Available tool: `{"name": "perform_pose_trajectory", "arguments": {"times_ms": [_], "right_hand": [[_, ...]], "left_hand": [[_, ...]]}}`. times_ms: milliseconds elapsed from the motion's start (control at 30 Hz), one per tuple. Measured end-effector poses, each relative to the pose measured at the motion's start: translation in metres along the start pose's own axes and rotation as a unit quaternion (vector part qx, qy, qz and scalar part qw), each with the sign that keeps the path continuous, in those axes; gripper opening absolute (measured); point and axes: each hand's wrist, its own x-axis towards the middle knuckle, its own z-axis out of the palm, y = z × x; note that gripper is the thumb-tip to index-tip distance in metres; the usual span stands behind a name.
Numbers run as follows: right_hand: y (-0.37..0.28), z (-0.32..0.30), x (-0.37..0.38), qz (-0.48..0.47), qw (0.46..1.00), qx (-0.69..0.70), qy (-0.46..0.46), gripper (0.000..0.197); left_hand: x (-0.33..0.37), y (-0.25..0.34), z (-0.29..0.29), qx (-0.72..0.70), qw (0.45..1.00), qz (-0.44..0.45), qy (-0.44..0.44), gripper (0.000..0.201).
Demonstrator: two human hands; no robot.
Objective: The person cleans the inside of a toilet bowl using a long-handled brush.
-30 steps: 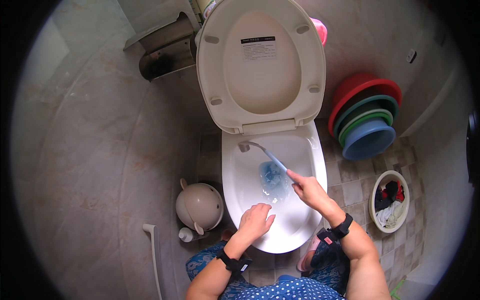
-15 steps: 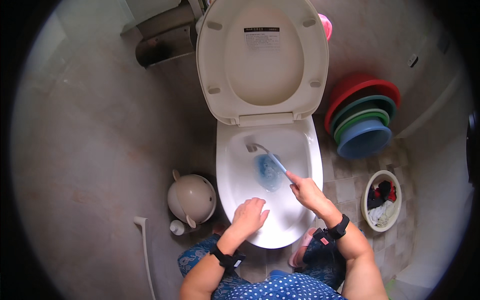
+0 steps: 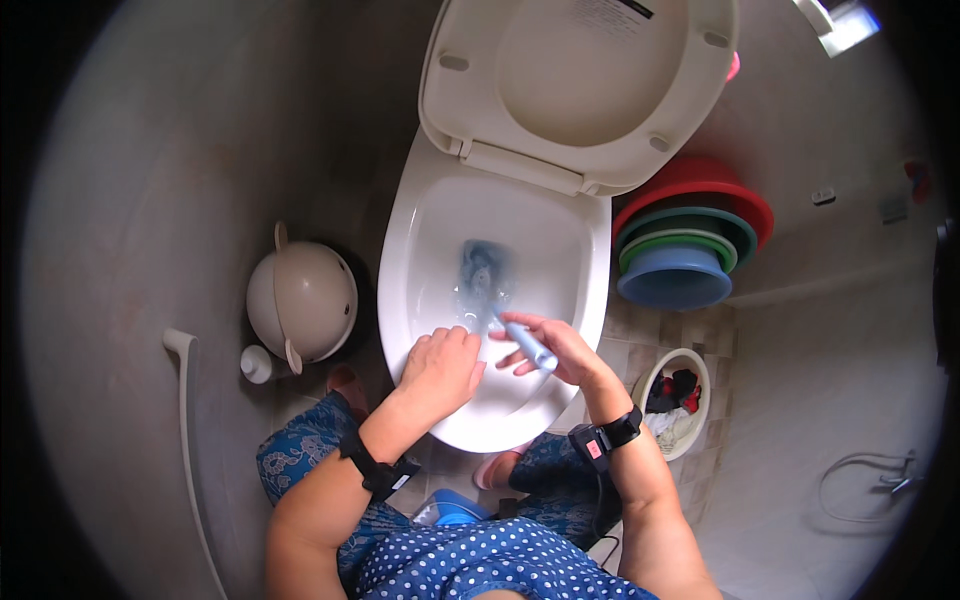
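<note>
I see the right hand (image 3: pixel 566 350) loosely grasping a light-blue brush handle (image 3: pixel 530 345) over the front of the toilet bowl (image 3: pixel 545 250), left hand (image 3: pixel 442 365) over its front left, fingers bent, grip I cannot tell

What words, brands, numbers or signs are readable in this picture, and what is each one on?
No text is clear enough to quote.
Label on the raised toilet lid: dark strip and fine print, too small to read.
Red tag on the right wristband: too small to read.
White tag on the left wristband: too small to read.
Blue handle at the right hand: no lettering visible.
</note>
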Motion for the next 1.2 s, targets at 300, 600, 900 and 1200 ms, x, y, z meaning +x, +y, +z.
{"name": "perform_pose_trajectory", "arguments": {"times_ms": [300, 600, 900, 1200], "right_hand": [[-0.012, -0.005, 0.048, -0.207, 0.786, -0.526, 0.249, 0.021], [-0.039, -0.014, 0.035, -0.234, 0.727, -0.612, 0.204, 0.016], [-0.101, -0.011, -0.099, -0.214, 0.832, -0.389, 0.333, 0.025], [-0.1, -0.026, -0.1, -0.272, 0.807, -0.404, 0.334, 0.04]], "left_hand": [[-0.002, 0.0, -0.006, -0.01, 0.999, -0.002, 0.047, 0.024], [-0.001, -0.005, -0.013, -0.014, 0.998, -0.024, 0.055, 0.022], [-0.001, -0.002, -0.012, -0.006, 0.999, -0.037, 0.01, 0.023], [0.005, -0.008, -0.029, 0.001, 0.997, -0.075, 0.03, 0.028]]}}
